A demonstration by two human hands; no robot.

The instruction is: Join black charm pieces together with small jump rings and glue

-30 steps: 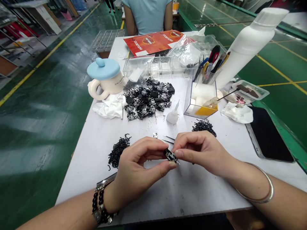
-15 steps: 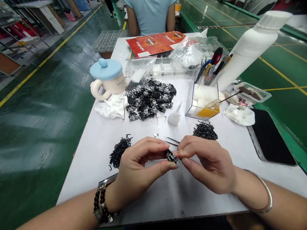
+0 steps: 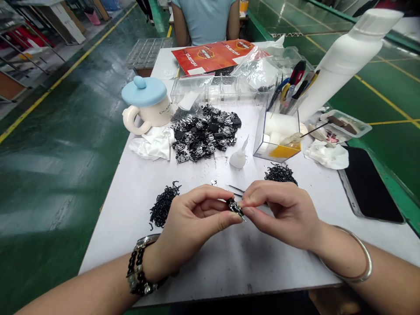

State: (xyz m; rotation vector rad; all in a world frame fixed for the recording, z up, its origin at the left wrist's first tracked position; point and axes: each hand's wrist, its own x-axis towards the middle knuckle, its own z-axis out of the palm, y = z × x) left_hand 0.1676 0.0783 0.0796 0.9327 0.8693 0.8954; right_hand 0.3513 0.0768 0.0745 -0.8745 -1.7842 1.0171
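My left hand (image 3: 193, 218) pinches a small black-and-silver model part (image 3: 235, 207) between thumb and fingertips, above the white tabletop. A thin pin sticks out of the part's lower end. My right hand (image 3: 282, 214) has its thumb and index finger closed at the part's right side, touching it; anything smaller between those fingertips is hidden. Beyond the right hand, the dark tips of tweezers (image 3: 235, 188) point left, their rear hidden by the hand. Small silvery bits (image 3: 214, 183) lie near the tips. Piles of black curved pieces lie left (image 3: 163, 204) and right (image 3: 281, 173).
A heap of black-and-silver parts (image 3: 206, 133) lies mid-table behind a small white nozzle bottle (image 3: 239, 158). Around it stand a lidded mug (image 3: 147, 113), a clear tool box (image 3: 277, 135), a tall white bottle (image 3: 344, 65) and a phone (image 3: 372, 183). A person (image 3: 206, 22) sits ahead.
My right fingertips have come in closer against the part, and the part has turned slightly. The left hand keeps its pinch. The whole view has shifted a little.
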